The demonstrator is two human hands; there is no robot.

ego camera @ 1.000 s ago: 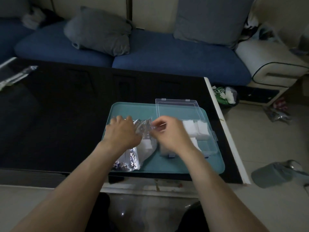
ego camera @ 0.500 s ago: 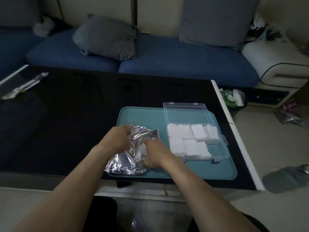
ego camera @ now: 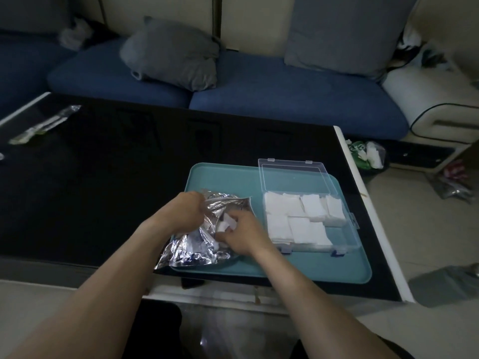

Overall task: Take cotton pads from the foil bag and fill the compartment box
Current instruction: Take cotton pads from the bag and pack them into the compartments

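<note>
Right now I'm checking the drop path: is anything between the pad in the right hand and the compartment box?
Nothing visible blocks it. The right hand pinches a cotton pad at the foil bag mouth; the compartment box sits just right on the teal tray, lid open and folded back.

Both forearms bare, no sleeves, no rings/watch, dark trousers

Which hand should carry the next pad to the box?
Right. The right hand already pinches a cotton pad at the foil bag mouth, beside the box. The left hand grips the bag's edge.
</note>
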